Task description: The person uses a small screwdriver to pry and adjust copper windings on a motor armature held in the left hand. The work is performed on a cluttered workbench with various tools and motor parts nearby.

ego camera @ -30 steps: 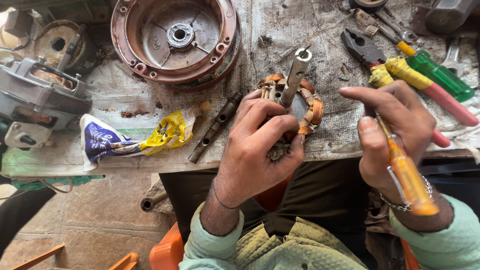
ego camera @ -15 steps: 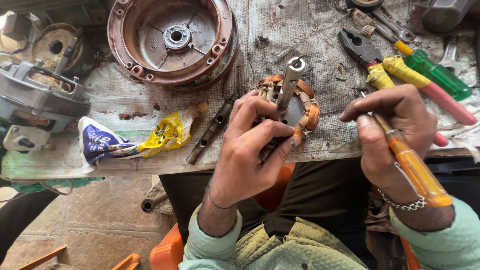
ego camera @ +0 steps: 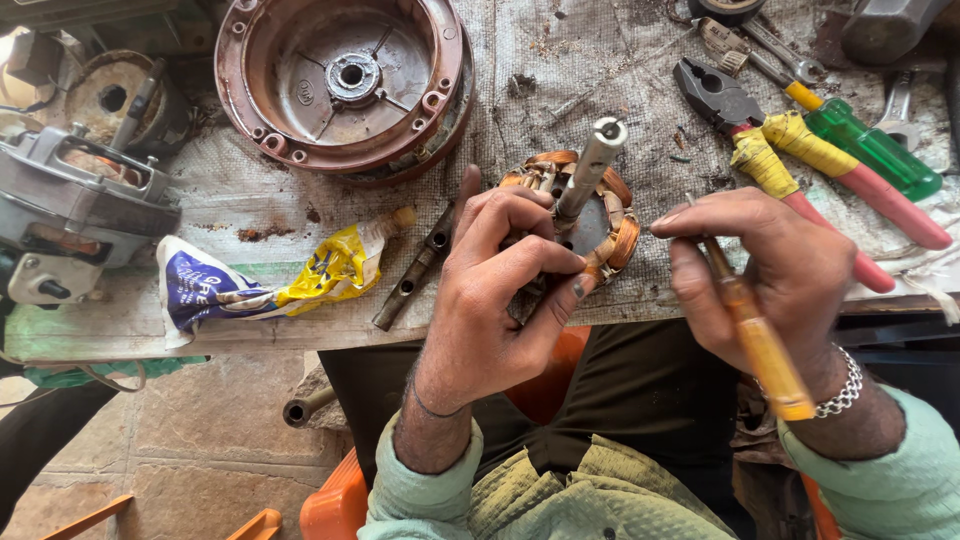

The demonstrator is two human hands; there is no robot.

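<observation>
While the left hand (ego camera: pixel 500 290) wraps its grip around the stator (ego camera: pixel 590 215) at the near edge of the table (ego camera: pixel 620 110), the right hand (ego camera: pixel 770 280) pinches a yellow-handled screwdriver (ego camera: pixel 755 330), its tip just right of the windings. The stator stands apart from its housing, shaft (ego camera: pixel 590 170) pointing up, so the teardown looks done; the copper coils appear intact, and whatever is being picked at on the right side seems still under way. Both hands are closed on what they hold.

Left of the stator lies a dark metal bar (ego camera: pixel 415 270), then a crumpled yellow and blue tube (ego camera: pixel 260 280). Right of it, close by, lie pliers (ego camera: pixel 780 160) with yellow-taped red handles and a green-handled screwdriver (ego camera: pixel 860 140), near enough to snag the working elbow. Beyond the stator sits the open rusty motor cover (ego camera: pixel 345 85), and far left of it a grey motor body (ego camera: pixel 75 200). Spanners (ego camera: pixel 775 45) lie at the far right.
</observation>
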